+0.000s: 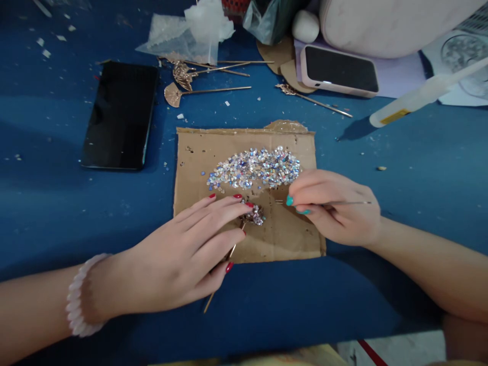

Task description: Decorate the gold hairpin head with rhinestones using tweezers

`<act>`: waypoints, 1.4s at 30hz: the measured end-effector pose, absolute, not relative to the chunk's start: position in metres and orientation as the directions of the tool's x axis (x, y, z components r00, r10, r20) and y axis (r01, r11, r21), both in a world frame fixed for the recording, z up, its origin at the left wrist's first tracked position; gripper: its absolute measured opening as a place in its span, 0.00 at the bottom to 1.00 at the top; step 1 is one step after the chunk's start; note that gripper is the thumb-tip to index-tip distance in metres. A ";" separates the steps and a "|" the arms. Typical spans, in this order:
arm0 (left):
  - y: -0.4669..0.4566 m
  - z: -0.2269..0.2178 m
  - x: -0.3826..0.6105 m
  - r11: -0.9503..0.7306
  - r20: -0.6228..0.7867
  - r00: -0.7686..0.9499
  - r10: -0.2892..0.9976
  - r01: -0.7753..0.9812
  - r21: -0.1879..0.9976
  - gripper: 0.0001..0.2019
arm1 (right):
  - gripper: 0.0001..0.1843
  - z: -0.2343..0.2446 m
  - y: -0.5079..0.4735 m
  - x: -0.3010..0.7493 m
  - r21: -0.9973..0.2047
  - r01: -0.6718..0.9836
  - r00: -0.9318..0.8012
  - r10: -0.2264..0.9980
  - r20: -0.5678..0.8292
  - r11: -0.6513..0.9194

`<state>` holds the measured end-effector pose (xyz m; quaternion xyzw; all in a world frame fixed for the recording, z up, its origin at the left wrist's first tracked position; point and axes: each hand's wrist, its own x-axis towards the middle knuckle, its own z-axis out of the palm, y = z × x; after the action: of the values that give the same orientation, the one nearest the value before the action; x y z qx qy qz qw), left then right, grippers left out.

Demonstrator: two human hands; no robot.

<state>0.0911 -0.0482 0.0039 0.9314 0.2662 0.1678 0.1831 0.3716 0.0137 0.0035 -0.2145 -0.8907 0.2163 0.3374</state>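
Observation:
My left hand (190, 254) lies on a brown cardboard sheet (282, 239), fingers pressed down on a gold hairpin (256, 214) whose head is partly covered with small stones. The pin's stem runs under my palm to the table's near side. My right hand (331, 206) is pinched shut on a thin metal pick (351, 203), its tip pointing left toward the hairpin head. A pile of shiny iridescent rhinestones (254, 168) lies on the cardboard just beyond both hands.
A black phone (121, 116) lies at the left on the blue table. Bare gold hairpins (206, 91) and a plastic bag (190, 35) sit behind the cardboard. A white-cased phone (339, 70) and a glue bottle (419, 96) lie at the right.

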 end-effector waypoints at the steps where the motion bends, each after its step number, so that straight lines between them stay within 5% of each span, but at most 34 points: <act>1: -0.048 0.004 0.091 -0.792 0.215 0.802 0.557 0.434 0.430 0.12 | 0.04 0.003 0.014 0.372 -0.532 0.233 -0.681 0.527 0.509 0.814; 42: -0.048 0.000 0.094 -0.808 0.237 0.808 0.539 0.417 0.416 0.09 | 0.06 0.006 0.007 0.363 -0.670 0.130 -0.696 0.549 0.463 0.731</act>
<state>0.0938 -0.0484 -0.0004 0.9346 0.2559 0.1749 0.1748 0.3635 0.0066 0.0056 -0.1959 -0.8670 0.3102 0.3373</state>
